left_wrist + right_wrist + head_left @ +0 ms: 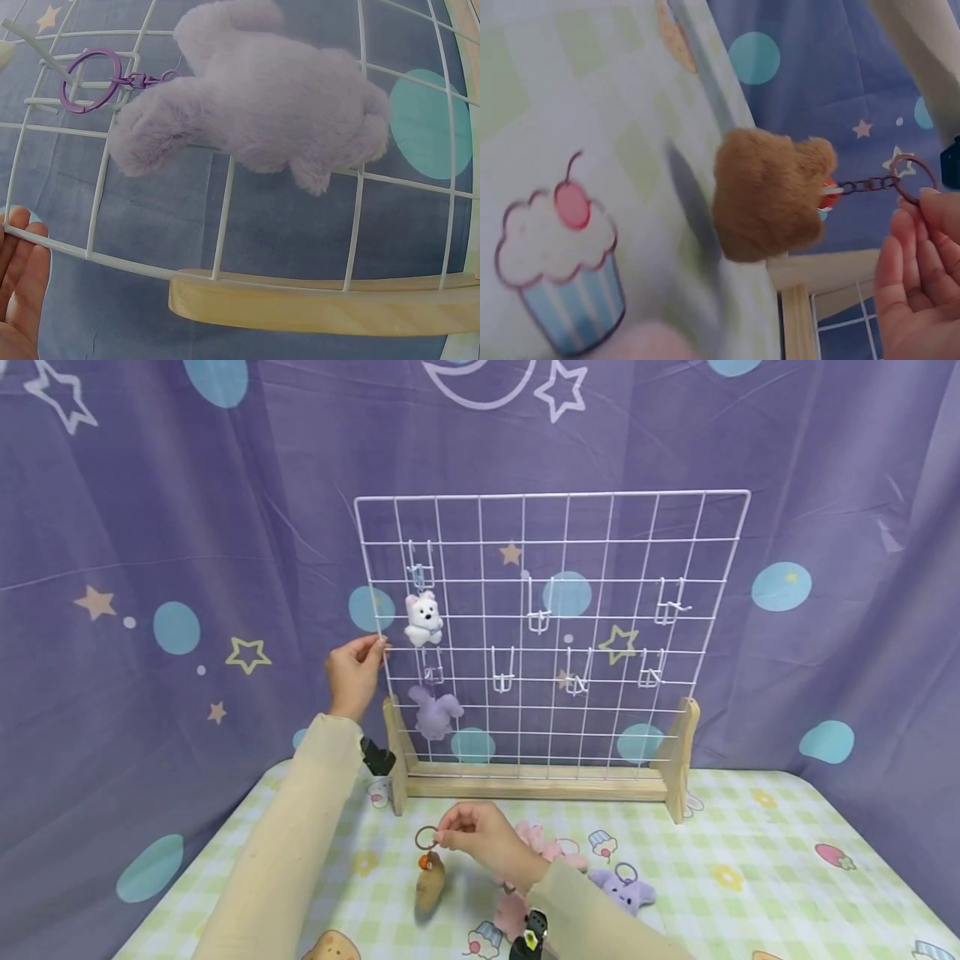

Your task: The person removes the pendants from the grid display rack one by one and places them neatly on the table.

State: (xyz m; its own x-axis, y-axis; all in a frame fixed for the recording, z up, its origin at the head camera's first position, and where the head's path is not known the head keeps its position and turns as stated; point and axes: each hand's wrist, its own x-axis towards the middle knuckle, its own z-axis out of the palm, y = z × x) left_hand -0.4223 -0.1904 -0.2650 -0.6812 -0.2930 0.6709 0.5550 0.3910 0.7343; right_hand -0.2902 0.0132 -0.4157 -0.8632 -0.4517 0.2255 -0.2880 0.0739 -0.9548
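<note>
My right hand (487, 839) pinches the metal ring (915, 180) of a brown plush keychain (765, 196). The plush hangs from its chain just over the tablecloth, with a small orange bead (425, 862) near its top. At the white wire grid rack (522, 539), my left hand (356, 675) holds the left edge wire between thumb and fingers. Right of that hand, a white plush bear (424, 618) hangs from an upper hook. Below it hangs a purple plush keychain (277, 97), its purple ring (90, 81) over a lower hook.
Several white hooks (538, 618) without keychains sit across the rack's middle and right. Its wooden base (536, 787) stands on a checked tablecloth (750, 843). Pink plush keychains (566, 853), partly behind the right hand, and a lilac one (624, 892) lie on the cloth. A patterned curtain (285, 460) closes off the back.
</note>
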